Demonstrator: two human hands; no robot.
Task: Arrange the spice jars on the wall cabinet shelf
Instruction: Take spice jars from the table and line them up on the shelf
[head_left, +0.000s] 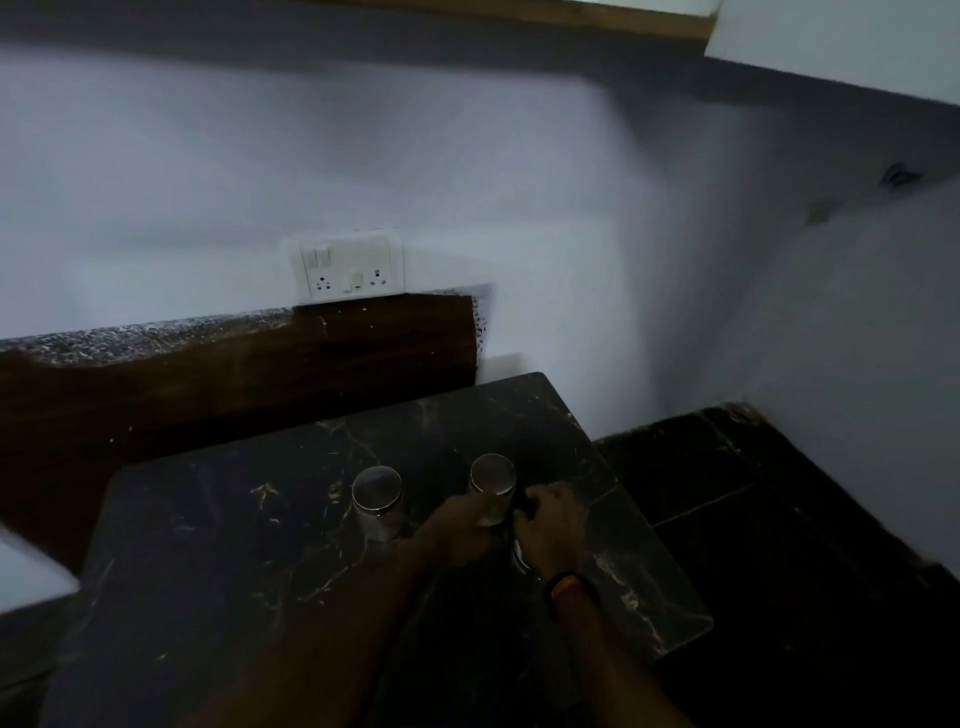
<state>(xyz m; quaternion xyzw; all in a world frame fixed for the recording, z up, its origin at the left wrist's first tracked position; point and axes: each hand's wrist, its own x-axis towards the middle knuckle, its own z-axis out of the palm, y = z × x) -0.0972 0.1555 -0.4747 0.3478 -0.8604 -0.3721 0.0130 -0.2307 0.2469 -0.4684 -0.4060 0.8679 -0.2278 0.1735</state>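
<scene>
A pale wall (363, 156) is filling most of the view, and a white switch and socket plate (347, 269) is sitting on it just above a dark wooden panel (234, 384) edged with a speckled stone strip (130, 338). Below that, a black marble-patterned desk (218, 561) is taking up the lower middle of the dim picture, with a dark tiled floor (753, 509) lying to its right.

Both forearms are reaching in from the bottom edge towards the far right part of the desk. The left hand (460, 525) is curling round the lower body of the right spice jar (492, 486), its fingers wrapping the glass below the lid. The right hand (551, 522) is sitting just beside that same jar on its other side, fingers bent and closing on something dark and small between hand and jar; what that thing is cannot be told in this light. A dark band with an orange stripe (570, 584) is circling the right wrist.

The left spice jar (378, 501) is standing upright on the desk, near the held one but apart from it, with no hand touching it. Each jar is showing a round shiny metal lid and a clear body; the contents are too dark and blurred to make out, and no label or writing is readable on either jar or on the socket plate
</scene>
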